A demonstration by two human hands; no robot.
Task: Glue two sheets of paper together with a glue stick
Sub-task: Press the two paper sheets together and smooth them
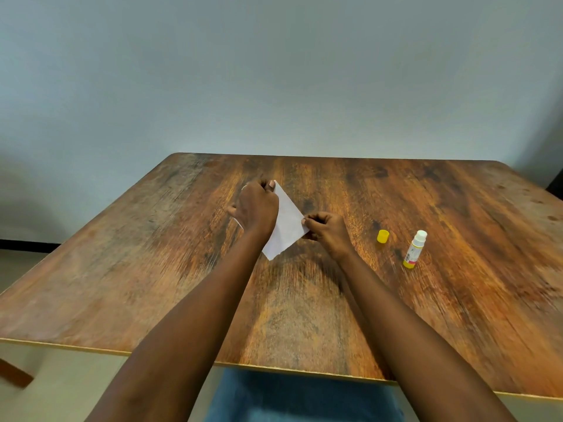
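Single head-worn wide-angle view, near, forward and down over the table (122, 269) (wall (274, 71) beyond)

Soft even light; blurred, stretched frame edges.

We count one left hand (257, 208), one right hand (327, 231), one white paper (288, 229), one glue stick (415, 249), one yellow cap (383, 236), one table (137, 269).

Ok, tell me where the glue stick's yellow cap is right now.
Head view: the yellow cap sits on the table, right of centre, between the right hand pinching the paper and the uncapped glue stick.
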